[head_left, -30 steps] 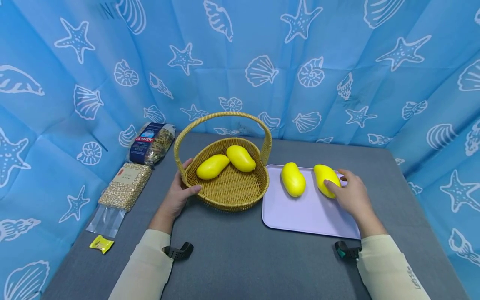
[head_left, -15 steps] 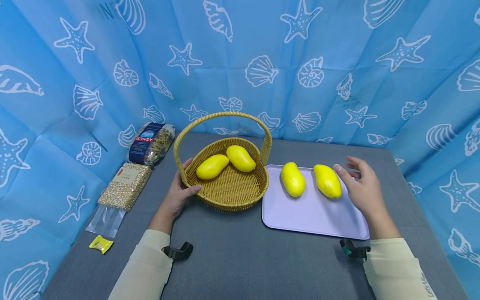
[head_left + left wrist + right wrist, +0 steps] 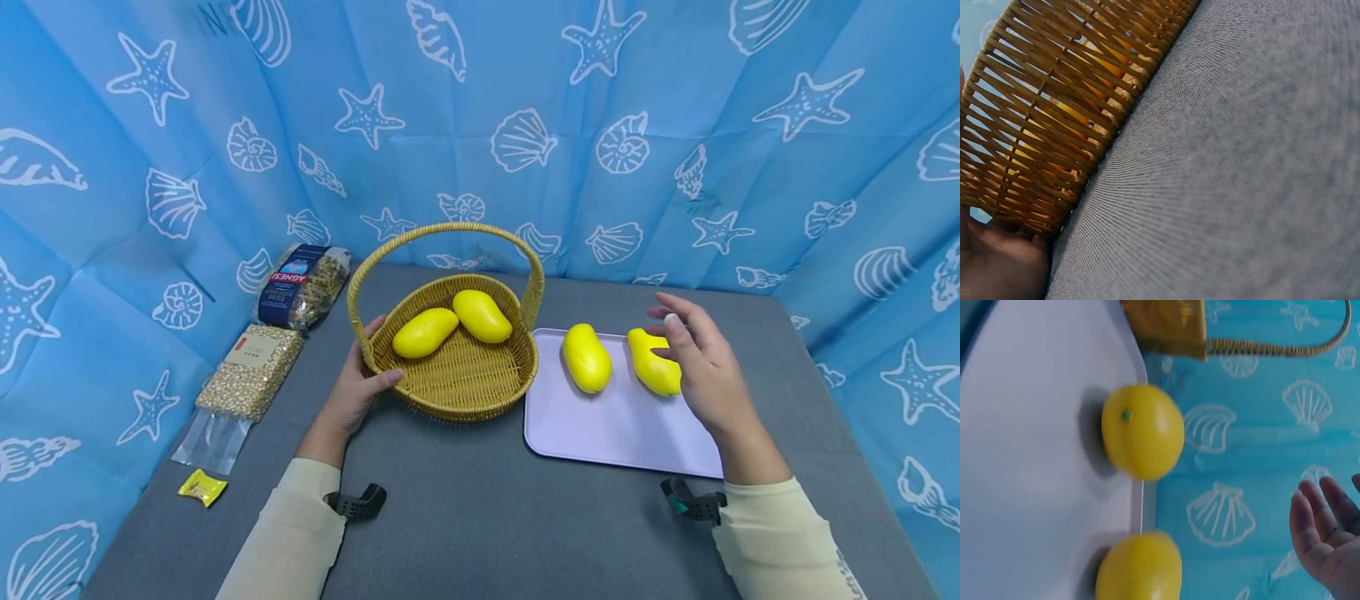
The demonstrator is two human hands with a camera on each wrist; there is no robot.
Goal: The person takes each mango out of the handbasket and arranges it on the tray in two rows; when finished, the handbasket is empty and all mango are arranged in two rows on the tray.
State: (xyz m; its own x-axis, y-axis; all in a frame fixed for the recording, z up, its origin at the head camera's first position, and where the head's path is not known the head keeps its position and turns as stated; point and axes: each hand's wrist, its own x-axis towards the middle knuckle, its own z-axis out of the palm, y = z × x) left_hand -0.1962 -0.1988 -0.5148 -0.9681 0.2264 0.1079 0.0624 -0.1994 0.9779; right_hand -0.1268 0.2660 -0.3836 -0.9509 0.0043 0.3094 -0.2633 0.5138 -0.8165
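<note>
"Near the far edge of the grey cloth worktop (image 3: 555, 533), what's the left hand (image 3: 358, 387) gripping?"
"A round brown wicker basket (image 3: 459, 393), two oval yellow mangoes (image 3: 424, 334) inside."
"Right hand (image 3: 712, 375)?"
"Holding nothing, near two more mangoes (image 3: 587, 358) on the oblong lilac tray (image 3: 600, 429)."

From above the near side, the head camera looks forward and down over the counter (image 3: 517, 533) to the far seashell-print curtain (image 3: 465, 108). The left wrist camera sits low and tilted, close to the wicker basket (image 3: 461, 379), which all three views share. The right wrist camera, rolled sideways, looks across the lilac tray (image 3: 1035, 456), sharing two mangoes (image 3: 1144, 434) with the head view.
</note>
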